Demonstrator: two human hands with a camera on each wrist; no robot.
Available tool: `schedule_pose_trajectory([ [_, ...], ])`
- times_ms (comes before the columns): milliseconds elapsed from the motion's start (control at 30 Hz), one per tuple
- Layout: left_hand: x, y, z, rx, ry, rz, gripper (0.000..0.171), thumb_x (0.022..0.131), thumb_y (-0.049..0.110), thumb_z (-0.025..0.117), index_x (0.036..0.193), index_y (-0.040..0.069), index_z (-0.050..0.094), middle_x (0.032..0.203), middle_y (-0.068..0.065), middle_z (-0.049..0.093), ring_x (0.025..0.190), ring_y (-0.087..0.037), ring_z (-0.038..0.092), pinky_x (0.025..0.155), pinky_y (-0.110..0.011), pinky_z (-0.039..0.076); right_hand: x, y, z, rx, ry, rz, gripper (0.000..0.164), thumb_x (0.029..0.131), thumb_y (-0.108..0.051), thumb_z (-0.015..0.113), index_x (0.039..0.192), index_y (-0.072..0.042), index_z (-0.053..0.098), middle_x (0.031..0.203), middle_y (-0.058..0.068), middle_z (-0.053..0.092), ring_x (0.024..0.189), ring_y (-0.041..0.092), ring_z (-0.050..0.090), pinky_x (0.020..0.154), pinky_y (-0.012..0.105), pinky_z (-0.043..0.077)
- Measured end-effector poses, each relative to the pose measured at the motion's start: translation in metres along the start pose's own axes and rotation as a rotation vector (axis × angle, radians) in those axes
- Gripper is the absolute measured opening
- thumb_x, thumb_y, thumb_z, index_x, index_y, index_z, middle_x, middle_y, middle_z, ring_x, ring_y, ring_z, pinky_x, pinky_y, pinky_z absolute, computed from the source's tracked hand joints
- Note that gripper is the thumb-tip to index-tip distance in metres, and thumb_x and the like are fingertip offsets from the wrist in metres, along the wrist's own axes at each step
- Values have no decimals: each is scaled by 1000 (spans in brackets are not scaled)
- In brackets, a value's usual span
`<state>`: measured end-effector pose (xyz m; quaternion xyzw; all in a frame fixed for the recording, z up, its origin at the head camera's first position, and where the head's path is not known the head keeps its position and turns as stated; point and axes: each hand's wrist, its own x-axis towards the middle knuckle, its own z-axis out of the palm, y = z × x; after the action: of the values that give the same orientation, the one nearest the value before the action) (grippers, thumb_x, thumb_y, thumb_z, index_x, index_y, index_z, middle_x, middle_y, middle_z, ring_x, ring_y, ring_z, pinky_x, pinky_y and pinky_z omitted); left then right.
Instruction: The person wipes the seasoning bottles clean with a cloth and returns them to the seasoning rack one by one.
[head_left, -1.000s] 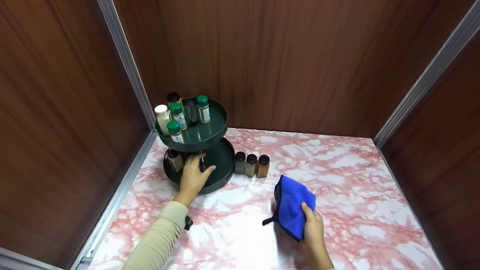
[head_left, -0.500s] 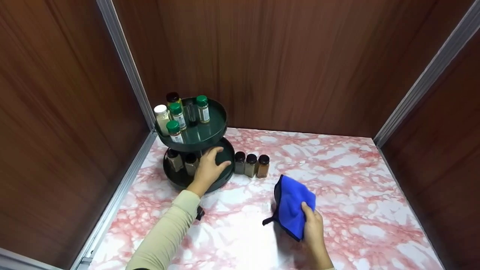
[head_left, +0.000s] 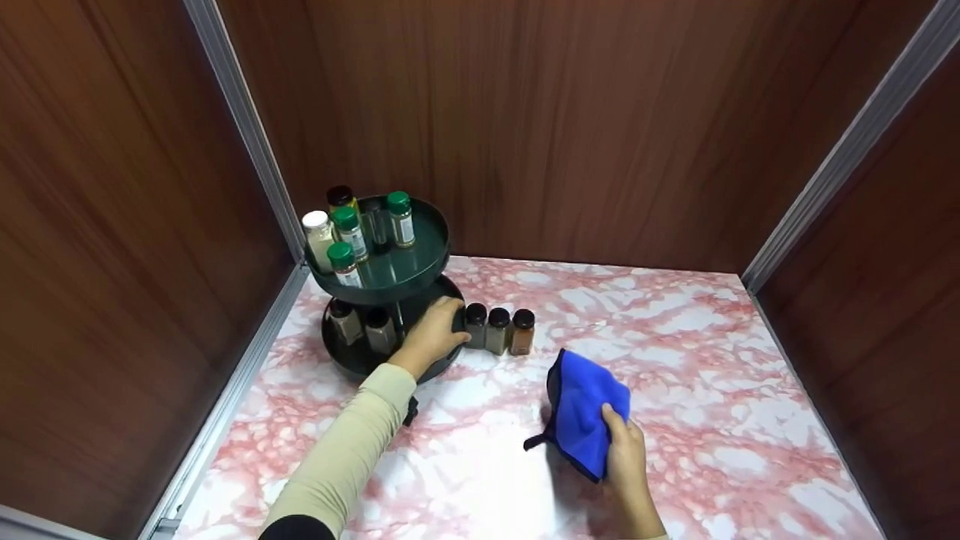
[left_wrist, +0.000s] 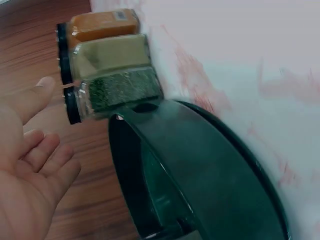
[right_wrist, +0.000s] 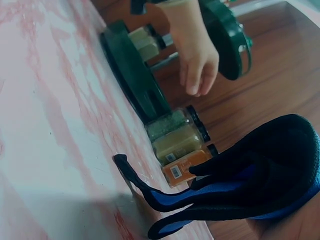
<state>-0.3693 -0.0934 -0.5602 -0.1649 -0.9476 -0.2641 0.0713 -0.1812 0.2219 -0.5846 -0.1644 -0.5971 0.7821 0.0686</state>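
Note:
My left hand hovers over the right rim of the dark green two-tier rack's lower tray. Its thumb and fingers are spread and hold nothing, right beside the black cap of a jar of green herbs. Next to that jar stand a jar of pale olive powder and a jar of orange spice, in a row on the tabletop. My right hand grips a folded blue cloth with black edging and a small black loop, above the table at right of centre.
The upper tray carries green-capped bottles, a white-capped bottle and a dark-capped one. Two dark-capped jars stand in the lower tray's left part. Wooden panels enclose the pink-and-white marbled table.
My left hand has moved right, from a jar in the lower tray, now uncovered, to the row of jars beside the rack. The right hand and cloth have stayed in place.

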Motion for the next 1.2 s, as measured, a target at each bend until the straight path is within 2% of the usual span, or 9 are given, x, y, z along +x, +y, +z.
schedule_pose_trajectory([
  [100, 5, -1, 3, 136, -32, 54, 68, 84, 21, 84, 141, 1, 53, 139, -15, 55, 133, -32, 50, 114, -41, 41, 0, 0, 1, 15, -10, -1, 33, 106, -28, 53, 114, 3, 62, 86, 2, 73, 80, 16, 71, 74, 32, 59],
  [167, 8, -1, 5, 172, -44, 66, 72, 83, 21, 85, 143, 1, 51, 140, -16, 54, 134, -32, 48, 116, -40, 39, -1, 0, 1, 24, -22, 1, 33, 106, -28, 52, 115, 3, 62, 86, 3, 74, 79, 16, 71, 73, 32, 59],
  [400, 19, 0, 15, 162, -78, 52, 77, 83, 21, 85, 146, -1, 48, 142, -17, 53, 137, -33, 46, 118, -40, 37, 0, -1, 0, 23, -17, 14, 36, 106, -28, 53, 121, 4, 60, 90, 2, 74, 83, 16, 72, 76, 32, 60],
  [533, 27, 1, 19, 196, -105, 67, 78, 83, 21, 85, 148, 1, 46, 143, -16, 53, 137, -32, 45, 116, -40, 39, 1, 0, 0, 24, -20, 18, 38, 107, -29, 53, 123, 4, 59, 92, 3, 74, 84, 17, 72, 77, 33, 60],
  [900, 43, 3, 29, 318, -116, 133, 82, 83, 21, 85, 151, 3, 42, 143, -16, 53, 136, -33, 46, 116, -43, 39, 2, 1, 0, 21, -30, 15, 39, 106, -30, 53, 123, 5, 60, 92, 3, 75, 84, 18, 72, 78, 33, 60],
  [1033, 44, 2, 33, 316, -126, 122, 78, 83, 19, 85, 148, 3, 44, 139, -16, 54, 134, -33, 48, 115, -42, 41, 2, 1, 0, 15, -31, 22, 38, 107, -30, 52, 122, 4, 60, 92, 3, 75, 84, 18, 73, 78, 34, 60],
  [1200, 46, 2, 36, 286, -136, 132, 68, 84, 14, 83, 141, 4, 49, 134, -15, 57, 131, -32, 51, 113, -40, 42, 3, 2, 0, 71, -32, 33, 38, 107, -29, 51, 123, 4, 55, 93, 4, 74, 85, 19, 72, 79, 35, 60],
])
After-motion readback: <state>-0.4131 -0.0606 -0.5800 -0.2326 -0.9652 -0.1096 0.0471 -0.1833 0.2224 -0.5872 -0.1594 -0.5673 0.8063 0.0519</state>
